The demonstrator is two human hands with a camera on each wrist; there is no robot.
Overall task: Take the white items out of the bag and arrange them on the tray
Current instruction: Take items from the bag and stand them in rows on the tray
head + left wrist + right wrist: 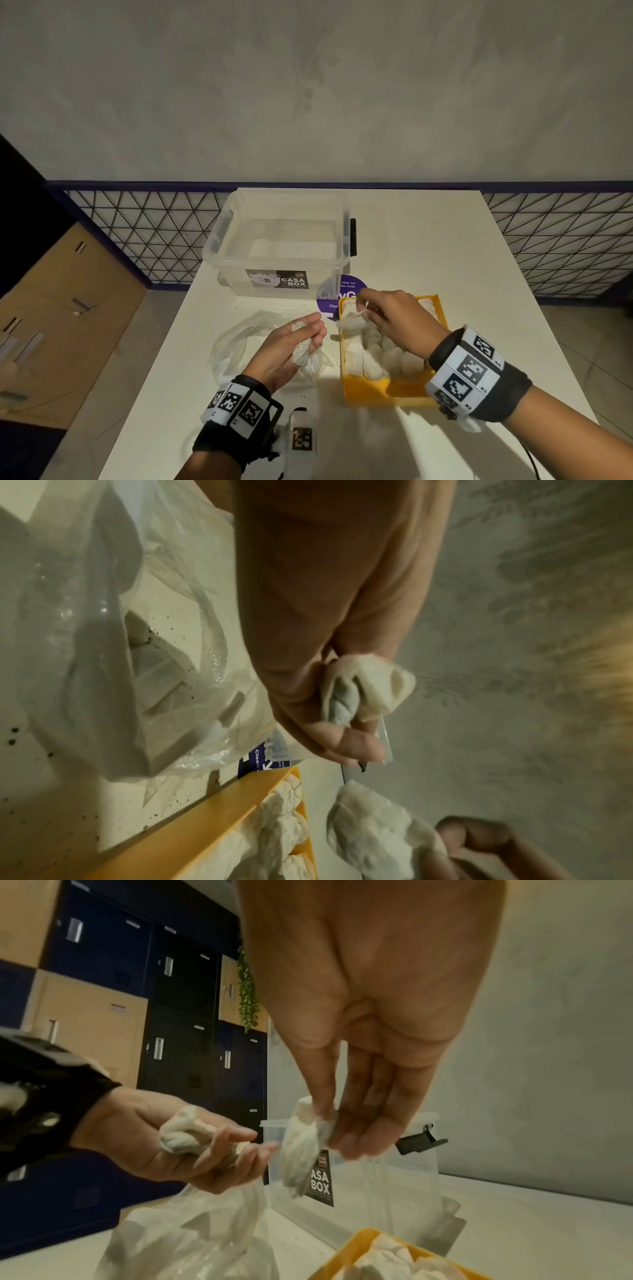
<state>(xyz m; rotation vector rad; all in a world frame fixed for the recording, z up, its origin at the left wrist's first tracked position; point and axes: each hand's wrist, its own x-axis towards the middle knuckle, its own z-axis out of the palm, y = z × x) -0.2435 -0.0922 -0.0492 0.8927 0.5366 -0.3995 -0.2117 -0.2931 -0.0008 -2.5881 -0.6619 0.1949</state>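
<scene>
White crumpled pouches, soft and papery like filled tea sachets, are what I am moving: one point(349, 322) hangs pinched between my right hand's point(397, 318) thumb and fingertips over the far-left corner of the shallow yellow plastic tray point(383, 394). A thin thread shows at the pinch. A second wadded pouch point(303, 349) sits in my left hand point(291, 349), whose fingers curl round it together with the neck of the thin clear plastic bag point(236, 342).

I judge the step as mid-transfer: the tray already holds rows of the same pouches point(383, 353), packed from its middle toward twelve o'clock, while the strip at six o'clock is bare yellow. The bag, at nine o'clock from the tray, looks slack and nearly flat; whether more pouches remain inside I cannot tell.

Next I would lower the right-hand pouch into a gap and ease the pinch, gently, since the paper creases and dark specks, possibly leaked filling, dot the white tabletop point(462, 274). Then the left-hand one follows.

At eleven o'clock from the tray stands a rigid clear plastic storage box point(281, 246) with a black label, and a round purple sticker point(342, 291) peeks out between box and tray.
</scene>
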